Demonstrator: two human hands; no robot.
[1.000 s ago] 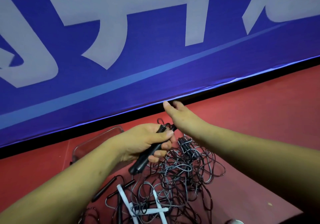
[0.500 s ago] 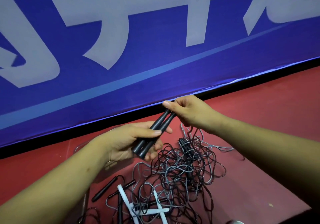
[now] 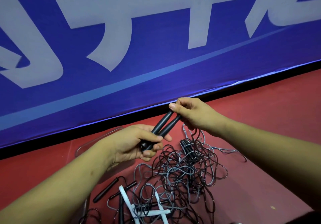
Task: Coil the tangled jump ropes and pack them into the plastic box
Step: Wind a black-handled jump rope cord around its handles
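Above the tangled ropes (image 3: 182,175) on the red floor (image 3: 260,119), I see the left hand (image 3: 132,144) curled around the lower ends of two black handles (image 3: 165,124) lying side by side. The right hand (image 3: 192,114) pinches their upper ends between thumb and fingers. The clear plastic box (image 3: 100,136) sits just behind the left wrist.

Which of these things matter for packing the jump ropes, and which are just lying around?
Job: pair of black handles held by left hand and right hand; tangled ropes; loose handles; plastic box.
Lying about: blue banner; red floor; white strips, purpose unclear.
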